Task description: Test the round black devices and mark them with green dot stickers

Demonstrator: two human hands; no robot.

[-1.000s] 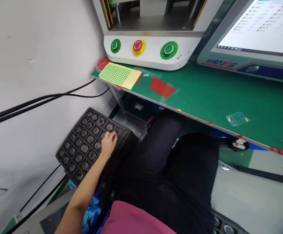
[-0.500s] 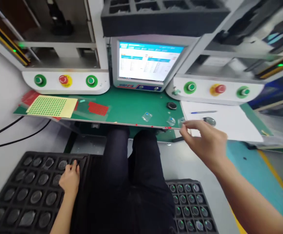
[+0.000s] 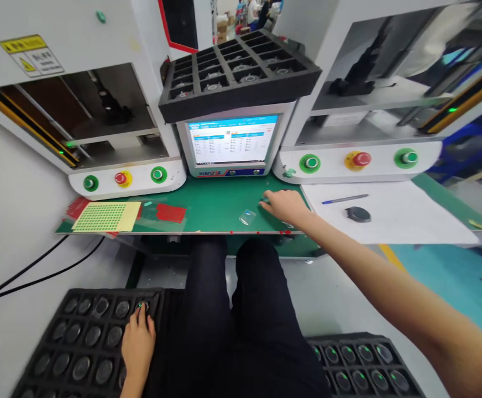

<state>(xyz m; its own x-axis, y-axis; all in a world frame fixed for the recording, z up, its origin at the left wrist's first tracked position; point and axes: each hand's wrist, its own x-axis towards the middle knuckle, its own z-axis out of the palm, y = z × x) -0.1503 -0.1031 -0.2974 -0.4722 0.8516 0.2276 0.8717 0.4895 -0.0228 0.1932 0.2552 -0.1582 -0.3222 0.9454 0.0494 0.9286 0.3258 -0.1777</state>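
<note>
My left hand [image 3: 139,338] reaches over a black foam tray [image 3: 72,320] at lower left. Its fingers are stretched out, a fingertip resting on a round dark watch-like piece with a green dot [image 3: 141,305] in the back corner compartment. Over the green bench top, my right hand [image 3: 284,205] has thumb and forefinger pinched together, with what looks like a small piece of clear film [image 3: 265,199] at the tips. A loose clear film piece [image 3: 247,217] lies just left of it. Another film piece is mostly hidden beneath the wrist.
A screen [image 3: 232,141] stands at the back, with a black tray [image 3: 241,97] above it. Button panels [image 3: 129,182] flank it. White paper [image 3: 402,221] bears a pen [image 3: 344,199] and a watch-like disc [image 3: 357,214]. Green-dot sticker sheet [image 3: 106,216] lies left; another filled tray [image 3: 361,337] sits lower right.
My right hand has moved left and further in over the bench, away from its front edge. My left hand stays at the same tray compartment, its fingers straighter. The camera view has tilted up.
</note>
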